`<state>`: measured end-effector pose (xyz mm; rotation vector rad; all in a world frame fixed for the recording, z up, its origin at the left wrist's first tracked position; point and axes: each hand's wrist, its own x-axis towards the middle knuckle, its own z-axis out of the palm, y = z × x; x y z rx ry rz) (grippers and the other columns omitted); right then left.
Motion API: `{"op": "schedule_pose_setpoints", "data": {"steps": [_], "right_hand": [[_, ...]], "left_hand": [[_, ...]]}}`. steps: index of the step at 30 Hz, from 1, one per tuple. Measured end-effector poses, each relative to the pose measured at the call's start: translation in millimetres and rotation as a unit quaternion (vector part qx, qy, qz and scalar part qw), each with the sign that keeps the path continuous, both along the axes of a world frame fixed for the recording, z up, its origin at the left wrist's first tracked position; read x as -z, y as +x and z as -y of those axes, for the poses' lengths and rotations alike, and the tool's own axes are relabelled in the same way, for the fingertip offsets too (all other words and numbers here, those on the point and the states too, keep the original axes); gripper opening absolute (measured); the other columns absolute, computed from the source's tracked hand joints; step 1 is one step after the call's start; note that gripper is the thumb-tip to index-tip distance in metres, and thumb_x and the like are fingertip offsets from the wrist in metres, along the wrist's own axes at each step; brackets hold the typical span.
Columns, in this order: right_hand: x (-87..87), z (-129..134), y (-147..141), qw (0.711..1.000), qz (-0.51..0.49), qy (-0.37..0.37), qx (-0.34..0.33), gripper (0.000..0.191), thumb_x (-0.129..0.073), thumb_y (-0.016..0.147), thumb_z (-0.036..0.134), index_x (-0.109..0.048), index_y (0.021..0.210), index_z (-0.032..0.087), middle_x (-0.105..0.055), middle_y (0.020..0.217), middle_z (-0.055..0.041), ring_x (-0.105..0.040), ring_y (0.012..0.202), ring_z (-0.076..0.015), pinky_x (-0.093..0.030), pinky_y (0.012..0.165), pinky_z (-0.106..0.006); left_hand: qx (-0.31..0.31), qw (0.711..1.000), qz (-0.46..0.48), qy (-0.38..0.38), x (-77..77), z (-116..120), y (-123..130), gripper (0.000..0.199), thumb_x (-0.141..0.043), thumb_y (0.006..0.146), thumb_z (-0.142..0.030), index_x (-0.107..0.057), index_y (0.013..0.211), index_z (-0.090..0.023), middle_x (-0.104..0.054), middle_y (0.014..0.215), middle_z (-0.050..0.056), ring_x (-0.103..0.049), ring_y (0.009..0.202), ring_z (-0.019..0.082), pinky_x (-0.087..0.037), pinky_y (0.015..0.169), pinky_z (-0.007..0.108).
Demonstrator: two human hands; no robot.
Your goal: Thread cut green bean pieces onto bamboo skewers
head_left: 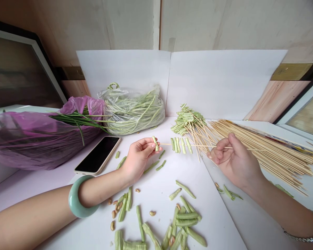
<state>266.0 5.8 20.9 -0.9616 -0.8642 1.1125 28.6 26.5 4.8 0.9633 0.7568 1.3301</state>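
Note:
My left hand pinches a short green bean piece at the tip of a thin wooden skewer. The skewer lies nearly level, its shaft held between the fingers of my right hand. Several bean pieces are threaded side by side on it, between my two hands. Behind them sits a pile of filled skewers, their bare sticks pointing toward my right hand. Loose cut bean pieces are scattered on the white surface in front, with a few brown beans among them.
Bare skewers lie in a large bundle at the right. A clear bag of long beans stands at the back, beside a purple bag with green stalks. A phone lies left of my left hand. White boards stand behind.

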Motion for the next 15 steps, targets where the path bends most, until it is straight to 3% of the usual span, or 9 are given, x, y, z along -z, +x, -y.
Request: {"op": "schedule_pose_setpoints", "data": {"steps": [15], "right_hand": [[-0.8, 0.0, -3.0, 1.000, 0.015, 0.010, -0.003, 0.042, -0.064, 0.070, 0.054, -0.059, 0.045, 0.020, -0.048, 0.036, 0.0018, -0.045, 0.036, -0.0100, -0.046, 0.059, -0.034]], "left_hand": [[0.012, 1.000, -0.024, 0.012, 3.3, -0.7, -1.7, 0.018, -0.077, 0.066, -0.022, -0.068, 0.078, -0.011, -0.068, 0.072, 0.004, -0.064, 0.070, 0.014, -0.050, 0.076, 0.028]]}}
